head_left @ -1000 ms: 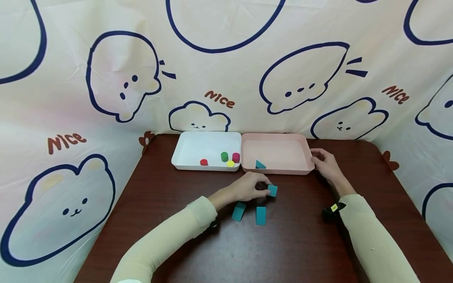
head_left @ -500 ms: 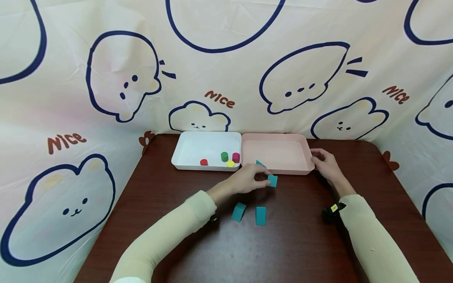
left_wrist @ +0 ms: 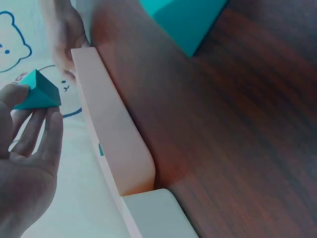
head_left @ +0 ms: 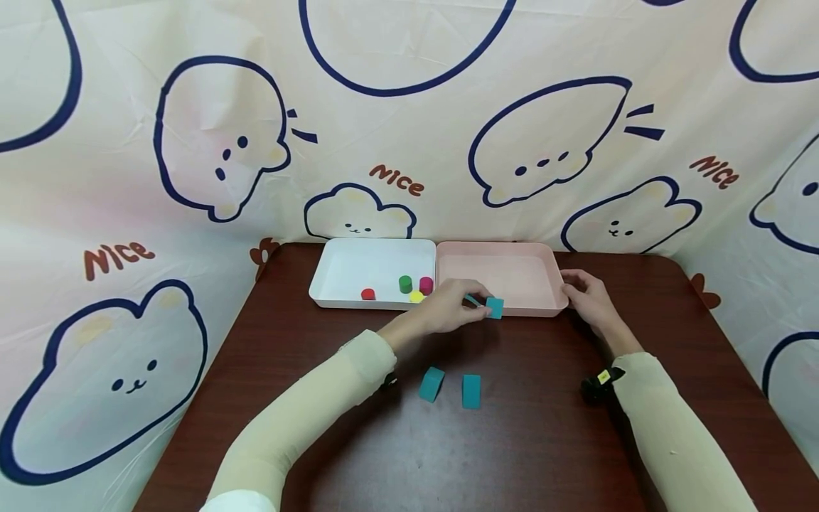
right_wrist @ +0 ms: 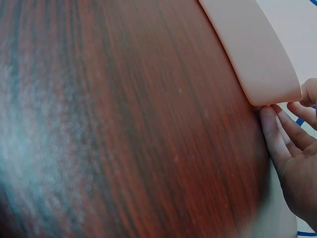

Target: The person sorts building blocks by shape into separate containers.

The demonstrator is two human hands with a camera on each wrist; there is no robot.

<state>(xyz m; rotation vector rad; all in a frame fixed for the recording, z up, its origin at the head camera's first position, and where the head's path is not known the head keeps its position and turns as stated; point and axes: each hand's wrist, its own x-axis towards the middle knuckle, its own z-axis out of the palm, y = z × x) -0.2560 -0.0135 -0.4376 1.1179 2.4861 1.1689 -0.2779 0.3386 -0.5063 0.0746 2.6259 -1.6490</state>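
Note:
My left hand [head_left: 451, 306] pinches a teal triangular prism block [head_left: 495, 307] between thumb and fingers, close over the front wall of the pink tray [head_left: 512, 267]. In the left wrist view this block [left_wrist: 39, 91] shows its sloped faces, held up beside the tray wall [left_wrist: 111, 114]. Behind the left fingertips, another teal piece [head_left: 472, 300] in the tray is mostly hidden. My right hand [head_left: 590, 302] holds the tray's right end; in the right wrist view its fingers [right_wrist: 270, 124] are at the tray's corner. Two more teal blocks, one tilted [head_left: 431, 384] and one straight [head_left: 471, 391], lie on the table.
Against the pink tray's left side stands a white tray [head_left: 345, 267]. It holds a red [head_left: 367, 294], a green [head_left: 406, 284], a magenta [head_left: 426, 285] and a yellow piece [head_left: 416, 296]. A patterned cloth [head_left: 448, 128] hangs behind the dark wooden table [head_left: 544, 427].
My left hand has carried the teal block away from me, from over the table to the pink tray's front wall. The right hand and the two blocks on the table have stayed in place.

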